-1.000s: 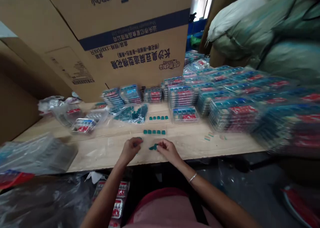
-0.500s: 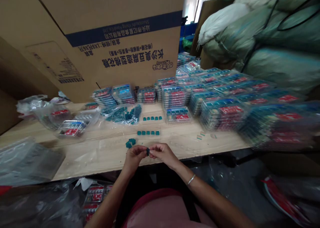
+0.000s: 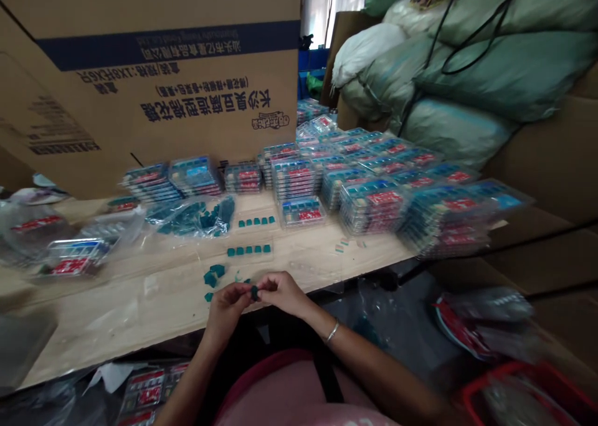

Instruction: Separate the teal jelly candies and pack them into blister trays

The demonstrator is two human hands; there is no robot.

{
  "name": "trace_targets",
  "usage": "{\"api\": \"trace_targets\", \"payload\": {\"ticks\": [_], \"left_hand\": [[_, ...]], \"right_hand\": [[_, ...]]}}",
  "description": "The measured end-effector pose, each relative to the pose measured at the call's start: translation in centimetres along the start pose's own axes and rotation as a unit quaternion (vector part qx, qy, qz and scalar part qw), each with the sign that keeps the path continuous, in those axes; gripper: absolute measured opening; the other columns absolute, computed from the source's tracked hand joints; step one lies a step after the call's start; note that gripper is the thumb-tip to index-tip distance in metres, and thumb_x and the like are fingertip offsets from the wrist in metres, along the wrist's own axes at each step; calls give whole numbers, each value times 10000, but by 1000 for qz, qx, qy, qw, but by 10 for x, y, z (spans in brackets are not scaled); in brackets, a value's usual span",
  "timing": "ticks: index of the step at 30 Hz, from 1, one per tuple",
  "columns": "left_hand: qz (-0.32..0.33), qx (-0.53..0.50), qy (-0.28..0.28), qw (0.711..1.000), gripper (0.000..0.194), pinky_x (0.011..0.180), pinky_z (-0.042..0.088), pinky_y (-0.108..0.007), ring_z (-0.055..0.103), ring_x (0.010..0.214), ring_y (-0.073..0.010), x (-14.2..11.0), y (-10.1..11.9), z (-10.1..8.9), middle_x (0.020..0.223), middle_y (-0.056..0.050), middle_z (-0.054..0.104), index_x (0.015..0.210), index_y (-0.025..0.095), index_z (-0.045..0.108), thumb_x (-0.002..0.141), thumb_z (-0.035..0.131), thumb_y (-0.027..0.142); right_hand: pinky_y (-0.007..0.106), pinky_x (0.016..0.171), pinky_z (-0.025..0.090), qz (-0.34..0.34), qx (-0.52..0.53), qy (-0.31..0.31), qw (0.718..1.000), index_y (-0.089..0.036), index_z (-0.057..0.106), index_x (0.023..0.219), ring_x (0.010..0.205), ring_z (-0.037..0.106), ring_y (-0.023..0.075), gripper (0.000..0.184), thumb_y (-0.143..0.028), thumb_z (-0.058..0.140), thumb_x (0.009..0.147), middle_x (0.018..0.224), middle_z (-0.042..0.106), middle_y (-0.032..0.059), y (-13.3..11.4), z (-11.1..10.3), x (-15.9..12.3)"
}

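Between the fingertips of both my hands is a small dark green piece [image 3: 255, 293], pinched above the table's front edge. My left hand [image 3: 227, 306] grips it from one side, my right hand [image 3: 283, 292] from the other. Just beyond my left hand lie a few loose green pieces [image 3: 215, 270] and some crumbs. Farther back, a clear tray [image 3: 250, 250] carries a row of several green cubes, and a second clear tray [image 3: 256, 220] behind it has a similar row. An open plastic bag of green pieces [image 3: 196, 216] rests to the left of the trays.
Stacks of clear packed boxes [image 3: 374, 205] cover the table's right side. A large cardboard carton [image 3: 187, 102] stands at the back. Plastic packs [image 3: 72, 256] lie on the left. Stuffed sacks [image 3: 467, 89] are piled at the right, and a red crate [image 3: 527, 376] sits below.
My hands came together from apart and now both pinch one green piece. Loose green pieces have appeared on the table beside my left hand. The whole view has swung to the right.
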State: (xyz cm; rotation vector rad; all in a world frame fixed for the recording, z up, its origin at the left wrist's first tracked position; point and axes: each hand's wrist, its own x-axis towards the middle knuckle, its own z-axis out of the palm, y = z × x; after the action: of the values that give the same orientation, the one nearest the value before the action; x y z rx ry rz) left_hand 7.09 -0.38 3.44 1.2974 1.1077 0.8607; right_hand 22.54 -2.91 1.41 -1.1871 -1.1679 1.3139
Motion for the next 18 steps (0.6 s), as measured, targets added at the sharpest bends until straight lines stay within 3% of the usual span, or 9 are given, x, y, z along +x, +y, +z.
{"api": "trace_targets", "payload": {"ticks": [3, 6, 9, 11, 13, 15, 18], "left_hand": [[-20, -12, -10, 1000, 239, 581, 492, -228, 611, 579, -126, -1, 2, 3, 632, -12, 683, 706, 153, 666, 546, 745, 313], [-12, 2, -19, 1000, 220, 580, 480, -220, 607, 589, -125, -2, 3, 4, 628, 2, 669, 686, 157, 646, 508, 744, 243], [-9, 13, -75, 997, 172, 590, 477, -228, 607, 609, -130, -5, 7, 6, 653, -6, 679, 692, 159, 658, 535, 707, 208], [-16, 4, -118, 993, 138, 583, 471, -230, 596, 593, -123, -7, 9, 7, 644, -8, 676, 691, 160, 664, 576, 697, 231], [-29, -18, -140, 990, 154, 557, 455, -224, 578, 558, -111, -9, 10, 10, 609, -1, 659, 701, 158, 661, 608, 707, 272], [-50, -55, -137, 988, 200, 520, 427, -210, 559, 518, -99, -10, 8, 16, 570, 14, 631, 704, 159, 635, 611, 727, 310], [-80, -92, -120, 985, 270, 461, 365, -185, 520, 451, -84, -10, 1, 30, 484, 47, 560, 645, 170, 544, 593, 743, 345]], "right_hand": [[207, 541, 404, 8, -8, 11, 1000, -155, 625, 651, 546, 517, 95, 38, -188, 632, 634, 589, 598, -34, -4, 0, -4], [206, 548, 392, -26, -74, 23, 997, -161, 632, 644, 553, 512, 94, 54, -124, 598, 624, 587, 589, -37, -9, 0, -14], [211, 543, 385, -26, -92, -3, 995, -168, 644, 665, 551, 514, 98, 77, -120, 594, 632, 595, 593, -32, -9, -3, -23], [216, 538, 392, -7, -47, -16, 999, -173, 635, 666, 541, 512, 101, 22, -177, 621, 649, 590, 582, -33, -6, -5, -27], [227, 568, 422, 1, 32, -11, 999, -181, 621, 701, 568, 531, 106, 108, -272, 663, 664, 630, 588, -32, -2, -8, -31], [236, 612, 444, -7, 86, 6, 996, -187, 606, 738, 615, 549, 112, 205, -362, 690, 673, 679, 598, -27, 1, -10, -35], [237, 628, 446, -31, 59, 35, 997, -190, 588, 748, 639, 547, 116, 253, -411, 698, 688, 696, 596, -20, 2, -17, -45]]}}
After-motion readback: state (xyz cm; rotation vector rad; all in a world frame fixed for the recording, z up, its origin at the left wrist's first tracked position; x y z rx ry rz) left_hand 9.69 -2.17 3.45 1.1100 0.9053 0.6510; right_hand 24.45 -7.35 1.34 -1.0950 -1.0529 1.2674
